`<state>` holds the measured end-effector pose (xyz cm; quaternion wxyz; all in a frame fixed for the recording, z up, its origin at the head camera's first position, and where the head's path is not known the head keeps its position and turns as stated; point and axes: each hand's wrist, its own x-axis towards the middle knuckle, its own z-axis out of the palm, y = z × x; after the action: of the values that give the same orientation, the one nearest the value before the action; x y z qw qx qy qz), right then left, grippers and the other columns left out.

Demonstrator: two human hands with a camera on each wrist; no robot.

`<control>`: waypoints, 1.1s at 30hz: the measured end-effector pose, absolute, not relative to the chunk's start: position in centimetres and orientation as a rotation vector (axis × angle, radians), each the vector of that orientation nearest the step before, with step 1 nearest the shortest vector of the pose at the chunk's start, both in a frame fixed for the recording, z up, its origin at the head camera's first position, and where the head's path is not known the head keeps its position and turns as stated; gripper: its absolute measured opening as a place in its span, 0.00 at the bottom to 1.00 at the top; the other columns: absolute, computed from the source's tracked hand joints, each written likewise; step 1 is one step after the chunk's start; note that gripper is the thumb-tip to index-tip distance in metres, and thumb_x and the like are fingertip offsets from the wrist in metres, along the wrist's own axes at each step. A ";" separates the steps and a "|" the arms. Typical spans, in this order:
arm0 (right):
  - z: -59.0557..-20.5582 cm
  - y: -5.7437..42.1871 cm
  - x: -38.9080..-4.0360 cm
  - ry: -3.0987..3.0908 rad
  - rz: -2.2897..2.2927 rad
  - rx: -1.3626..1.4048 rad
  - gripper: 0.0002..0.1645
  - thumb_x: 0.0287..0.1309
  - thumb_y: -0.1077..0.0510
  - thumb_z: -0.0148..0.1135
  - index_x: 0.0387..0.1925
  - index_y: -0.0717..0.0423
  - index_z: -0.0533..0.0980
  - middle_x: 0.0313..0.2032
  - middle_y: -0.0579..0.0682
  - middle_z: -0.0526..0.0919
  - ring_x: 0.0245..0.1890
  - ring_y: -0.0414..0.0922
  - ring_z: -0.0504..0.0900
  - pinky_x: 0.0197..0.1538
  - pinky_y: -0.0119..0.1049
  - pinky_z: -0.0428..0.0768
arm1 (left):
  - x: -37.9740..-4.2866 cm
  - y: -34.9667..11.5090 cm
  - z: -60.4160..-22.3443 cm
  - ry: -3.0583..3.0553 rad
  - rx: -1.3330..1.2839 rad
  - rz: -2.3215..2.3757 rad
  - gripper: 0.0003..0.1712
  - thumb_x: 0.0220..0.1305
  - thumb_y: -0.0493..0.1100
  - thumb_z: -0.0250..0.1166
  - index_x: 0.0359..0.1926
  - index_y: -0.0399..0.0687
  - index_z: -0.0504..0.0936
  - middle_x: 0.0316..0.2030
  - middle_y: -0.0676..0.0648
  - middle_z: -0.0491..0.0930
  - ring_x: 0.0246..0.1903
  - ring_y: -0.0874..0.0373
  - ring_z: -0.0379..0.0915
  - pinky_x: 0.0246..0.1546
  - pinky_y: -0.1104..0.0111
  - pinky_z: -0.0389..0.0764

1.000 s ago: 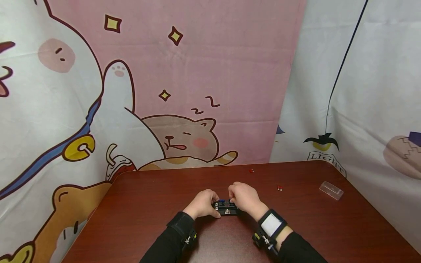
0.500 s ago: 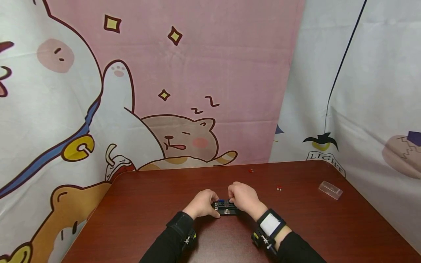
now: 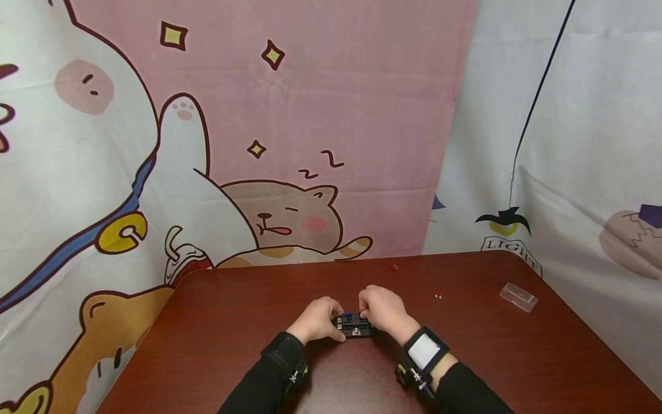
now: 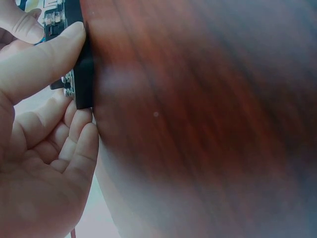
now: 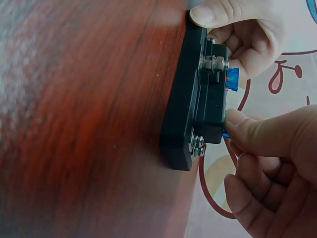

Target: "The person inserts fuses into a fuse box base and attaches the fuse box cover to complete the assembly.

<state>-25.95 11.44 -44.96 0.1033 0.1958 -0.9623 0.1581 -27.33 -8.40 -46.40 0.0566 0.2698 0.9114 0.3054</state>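
A black fuse block (image 3: pixel 354 326) with metal screw terminals rests on the table between both hands. My left hand (image 3: pixel 318 321) grips its left end, thumb along the near edge and fingers behind. In the right wrist view, a blue blade fuse (image 5: pixel 233 78) stands up from the block near the left hand. At the block's other end, my right hand (image 3: pixel 384 309) pinches a second blue blade fuse (image 5: pixel 226 134) between thumb and forefinger, right at the top face. Most of that fuse is hidden by the fingertips. The right hand's other fingers are curled.
Behind the right hand lies a small red piece (image 3: pixel 438 294) with pale ends; another red piece (image 3: pixel 394 267) lies near the table's far edge. A clear plastic cover (image 3: pixel 519 297) sits at the right of the brown table (image 3: pixel 227 345). A printed cloth (image 3: pixel 383 115) hangs behind.
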 end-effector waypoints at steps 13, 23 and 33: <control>-44.6 11.4 -26.1 -2.870 0.453 0.564 0.18 0.46 0.57 0.79 0.17 0.44 0.74 0.22 0.38 0.69 0.25 0.38 0.72 0.26 0.36 0.72 | -27.4 -8.4 -46.3 2.764 0.805 0.907 0.23 0.35 0.41 0.85 0.35 0.43 0.84 0.31 0.52 0.77 0.31 0.61 0.71 0.37 0.65 0.75; -45.0 11.5 -26.0 -2.878 0.483 0.553 0.18 0.46 0.57 0.79 0.18 0.44 0.74 0.23 0.38 0.70 0.24 0.37 0.71 0.26 0.35 0.72 | -27.4 -8.4 -46.3 2.761 0.776 0.916 0.24 0.36 0.41 0.85 0.36 0.43 0.84 0.32 0.52 0.77 0.32 0.60 0.71 0.39 0.63 0.75; -45.3 11.8 -26.1 -2.894 0.523 0.543 0.17 0.49 0.55 0.77 0.20 0.44 0.74 0.24 0.39 0.70 0.24 0.37 0.71 0.26 0.35 0.72 | -27.4 -8.4 -46.5 2.768 0.770 0.909 0.24 0.36 0.41 0.85 0.37 0.44 0.84 0.32 0.53 0.76 0.33 0.60 0.72 0.39 0.63 0.75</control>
<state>-26.06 11.78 -45.31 0.0754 0.1809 -0.9649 0.1745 -27.44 -8.43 -46.46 0.0641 0.2550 0.9166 0.3012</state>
